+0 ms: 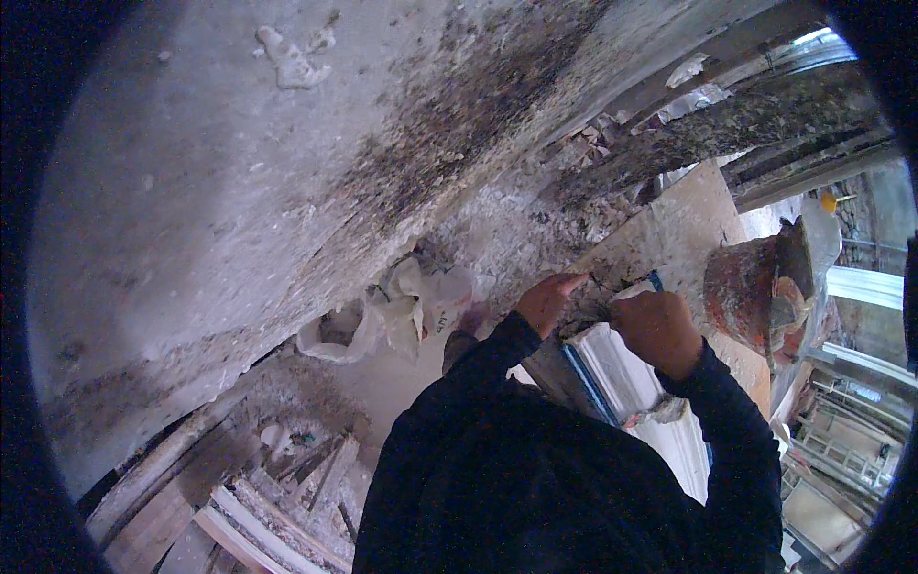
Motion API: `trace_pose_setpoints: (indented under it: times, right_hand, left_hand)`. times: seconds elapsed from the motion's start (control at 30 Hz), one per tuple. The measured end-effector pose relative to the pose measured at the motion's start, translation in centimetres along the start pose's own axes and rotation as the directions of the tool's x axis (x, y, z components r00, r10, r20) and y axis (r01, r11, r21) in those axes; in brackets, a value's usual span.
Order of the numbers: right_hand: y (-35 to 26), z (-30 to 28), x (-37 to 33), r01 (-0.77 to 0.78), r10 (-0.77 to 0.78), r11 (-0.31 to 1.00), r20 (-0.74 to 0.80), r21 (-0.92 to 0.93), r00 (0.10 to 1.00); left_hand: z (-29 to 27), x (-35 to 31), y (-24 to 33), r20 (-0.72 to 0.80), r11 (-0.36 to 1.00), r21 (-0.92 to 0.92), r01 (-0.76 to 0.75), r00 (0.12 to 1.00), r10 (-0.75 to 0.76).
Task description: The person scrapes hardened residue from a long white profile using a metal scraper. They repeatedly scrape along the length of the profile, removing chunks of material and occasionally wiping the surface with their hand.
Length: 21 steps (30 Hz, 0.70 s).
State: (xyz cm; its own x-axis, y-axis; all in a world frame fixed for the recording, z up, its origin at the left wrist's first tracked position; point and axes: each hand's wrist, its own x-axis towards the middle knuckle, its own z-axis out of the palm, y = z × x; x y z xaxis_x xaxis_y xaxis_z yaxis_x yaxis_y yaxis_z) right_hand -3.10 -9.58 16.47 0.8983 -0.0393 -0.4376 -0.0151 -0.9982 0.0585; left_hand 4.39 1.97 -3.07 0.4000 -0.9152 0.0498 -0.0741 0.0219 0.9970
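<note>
Can't spot fingertips beneath the curled right hand [662,331]! And can't follow the planks [251,526] past the lower edge!

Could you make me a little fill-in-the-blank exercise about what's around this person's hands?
1. The reddish bucket is on the ____ side of the picture.
2. The pale sacking lies to the ____ of the left hand.
3. Near the right hand, the strip beside the white moulded piece is coloured ____.

Missing words: right; left; blue.

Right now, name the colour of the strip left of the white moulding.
The strip is blue, clearest in the head view.
</note>
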Motion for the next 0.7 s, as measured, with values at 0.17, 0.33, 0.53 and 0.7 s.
trace_pose_setpoints:
  times: [0.17, 0.33, 0.53, 0.7]
  right_hand:
    - [-1.0, -0.9, -1.1, -0.082, 0.086, 0.990, -0.034, 0.113, 0.996]
    - [0.0, -2.4, -0.4, -0.035, 0.029, 0.998, -0.103, -0.059, 0.994]
    - [-0.5, -0.6, 3.3, 0.103, -0.118, 0.993, -0.356, -0.060, 0.927]
    - [-1.4, -1.6, 5.3, 0.061, -0.062, 0.995, -0.012, -0.075, 0.998]
  left_hand:
    - [-0.1, -0.2, -1.1, -0.001, 0.995, 0.071, -0.072, 0.997, 0.073]
    - [-0.8, -0.5, 0.6, -0.008, 0.996, 0.065, -0.068, 0.998, 0.069]
    - [-0.7, -0.4, 0.2, -0.008, 0.977, 0.129, -0.167, 0.986, 0.169]
    - [-1.0, -0.6, 1.6, 0.010, 0.983, 0.172, -0.067, 0.998, 0.066]
